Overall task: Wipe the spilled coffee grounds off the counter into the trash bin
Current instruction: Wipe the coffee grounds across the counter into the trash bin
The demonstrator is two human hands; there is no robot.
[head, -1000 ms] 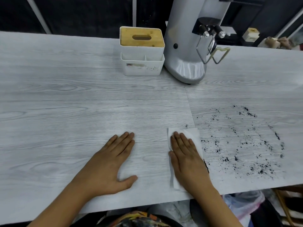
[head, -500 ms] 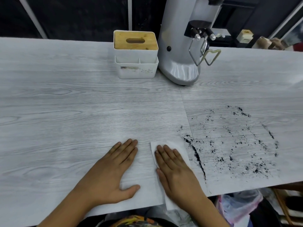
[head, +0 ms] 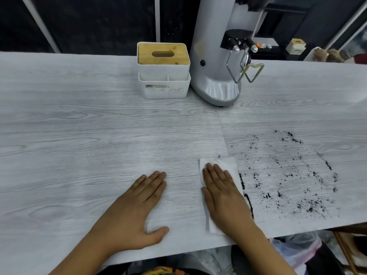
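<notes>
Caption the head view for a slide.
Right hand presses white tissue beside black coffee grounds on grey wood-grain counter.

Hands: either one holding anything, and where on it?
No true grip. Right hand presses flat on the middle of the white tissue; left hand lies flat on the bare counter.

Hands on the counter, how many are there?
2. The left hand lies flat on the bare counter. The right hand presses flat on a white tissue, right beside the spilled coffee grounds. No other hands show.
</notes>
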